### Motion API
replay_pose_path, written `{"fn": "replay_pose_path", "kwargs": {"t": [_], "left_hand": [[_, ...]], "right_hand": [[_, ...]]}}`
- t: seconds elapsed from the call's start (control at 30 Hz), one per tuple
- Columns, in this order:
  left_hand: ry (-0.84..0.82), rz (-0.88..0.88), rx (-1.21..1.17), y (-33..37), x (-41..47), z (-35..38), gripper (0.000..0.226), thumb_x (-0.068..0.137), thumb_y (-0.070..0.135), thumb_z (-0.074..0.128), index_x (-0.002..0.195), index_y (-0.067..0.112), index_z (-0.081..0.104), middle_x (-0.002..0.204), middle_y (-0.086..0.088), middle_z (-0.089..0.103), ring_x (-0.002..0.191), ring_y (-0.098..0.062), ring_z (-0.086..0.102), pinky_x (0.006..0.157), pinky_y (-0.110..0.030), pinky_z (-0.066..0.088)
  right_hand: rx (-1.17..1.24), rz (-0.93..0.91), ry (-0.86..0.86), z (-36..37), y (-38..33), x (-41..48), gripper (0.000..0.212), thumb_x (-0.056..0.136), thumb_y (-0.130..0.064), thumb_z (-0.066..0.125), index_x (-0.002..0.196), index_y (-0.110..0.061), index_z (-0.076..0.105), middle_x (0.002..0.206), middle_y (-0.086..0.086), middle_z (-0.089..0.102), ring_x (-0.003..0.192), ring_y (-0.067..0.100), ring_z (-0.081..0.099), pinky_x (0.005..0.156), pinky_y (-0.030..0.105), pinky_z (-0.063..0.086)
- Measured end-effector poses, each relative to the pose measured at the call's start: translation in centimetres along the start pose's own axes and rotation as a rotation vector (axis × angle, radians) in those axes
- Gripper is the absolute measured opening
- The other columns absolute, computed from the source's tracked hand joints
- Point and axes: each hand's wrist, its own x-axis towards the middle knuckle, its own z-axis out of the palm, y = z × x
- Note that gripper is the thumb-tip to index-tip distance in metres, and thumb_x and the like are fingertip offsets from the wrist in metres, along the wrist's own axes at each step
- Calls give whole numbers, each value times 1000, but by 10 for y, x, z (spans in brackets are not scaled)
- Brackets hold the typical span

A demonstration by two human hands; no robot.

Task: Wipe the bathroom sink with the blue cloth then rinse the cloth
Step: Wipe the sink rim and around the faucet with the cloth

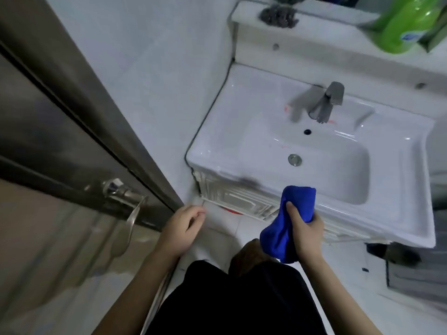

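The white bathroom sink (pixel 242 131) fills the right half of the view, with a metal faucet (pixel 326 102) at its back and a round drain (pixel 294 159) in the basin. No water runs from the faucet. My right hand (pixel 306 229) grips the bunched blue cloth (pixel 287 221) just in front of the sink's near rim, and the cloth's top overlaps that rim. My left hand (pixel 182 224) hangs lower left of the sink, holding nothing, with its fingers loosely curled.
A grey door with a metal lever handle (pixel 125 204) stands close on the left. A green bottle (pixel 406 22) and a dark scrubber (pixel 278 15) sit on the shelf above the sink. A dark bin (pixel 411 274) stands on the floor at right.
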Motion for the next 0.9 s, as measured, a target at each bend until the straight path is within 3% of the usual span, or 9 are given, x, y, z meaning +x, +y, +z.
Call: {"fn": "replay_pose_path", "kwargs": {"t": [0.2, 0.3, 0.37, 0.43, 0.53, 0.67, 0.73, 0.9], "left_hand": [[-129, 103, 15, 21, 78, 25, 34, 89, 38, 46, 106, 17, 68, 104, 5, 65, 95, -6, 62, 85, -23, 47], [-185, 120, 20, 28, 114, 46, 27, 90, 30, 50, 104, 17, 68, 101, 6, 65, 96, -8, 62, 89, -25, 48], [-198, 125, 35, 35, 137, 58, 26, 92, 30, 50, 105, 18, 68, 102, 7, 64, 97, -8, 61, 89, -18, 46], [-211, 115, 47, 48, 162, 65, 26, 93, 28, 50, 109, 17, 67, 107, 6, 64, 103, -9, 59, 91, -14, 44], [-213, 141, 119, 66, 211, 73, 32, 94, 28, 46, 119, 17, 63, 120, 6, 61, 113, -10, 55, 96, -22, 40], [-138, 168, 193, 82, 291, 75, 38, 96, 26, 48, 131, 16, 57, 136, 2, 55, 127, -12, 47, 104, -16, 27], [-107, 171, 231, 84, 329, 76, 40, 97, 22, 52, 136, 16, 54, 142, 0, 50, 133, -14, 42, 110, -20, 26], [-108, 306, 457, 60, 415, 88, 57, 91, 38, 38, 145, 19, 42, 155, 0, 35, 145, -21, 26, 120, -37, 20]], "right_hand": [[90, 20, 121, 4, -6, 30, 24, 86, -23, 72, 74, -11, 56, 63, -3, 57, 58, 14, 53, 56, 24, 44], [102, 41, 115, 14, -11, 61, 25, 86, -25, 72, 73, -11, 55, 64, 0, 56, 59, 15, 52, 56, 26, 44], [118, 69, 78, 20, -20, 86, 26, 86, -27, 72, 75, -10, 55, 65, 2, 56, 60, 16, 53, 58, 28, 45], [135, 86, 48, 25, -33, 114, 26, 86, -26, 71, 76, -9, 54, 66, 3, 55, 61, 17, 52, 57, 29, 45], [159, 80, 33, 28, -51, 158, 25, 87, -23, 70, 76, -9, 53, 64, 2, 55, 59, 16, 52, 53, 24, 45], [177, 90, 43, 31, -64, 216, 26, 87, -24, 70, 78, -7, 53, 66, 4, 54, 60, 16, 53, 55, 27, 46], [198, 126, 67, 35, -63, 242, 25, 88, -24, 69, 79, -7, 53, 66, 3, 54, 60, 15, 52, 53, 23, 46], [264, 259, 193, 50, -31, 302, 24, 87, -26, 68, 87, -4, 58, 71, 5, 57, 64, 20, 55, 60, 30, 47]]}}
